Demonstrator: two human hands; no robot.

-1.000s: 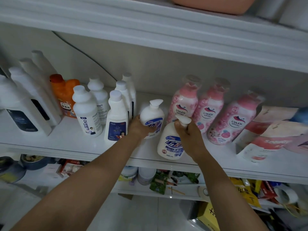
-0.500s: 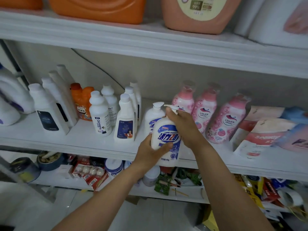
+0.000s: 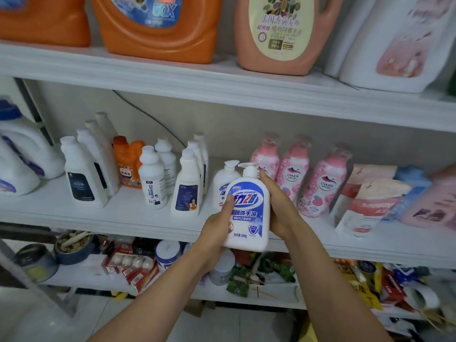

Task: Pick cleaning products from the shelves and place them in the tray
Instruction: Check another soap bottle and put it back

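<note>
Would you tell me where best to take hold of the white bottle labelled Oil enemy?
Grip the bottle round its straight body, below the cap, coming from the front: it stands upright in the front row, with another bottle close behind.

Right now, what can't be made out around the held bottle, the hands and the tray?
Tray: nowhere in the head view, so its location is unknown.
Right hand: its fingertips are hidden behind the held pump bottle.
Second pump bottle: its label is mostly covered by the held one.
Orange jug: its top is cut off by the upper edge.
</note>
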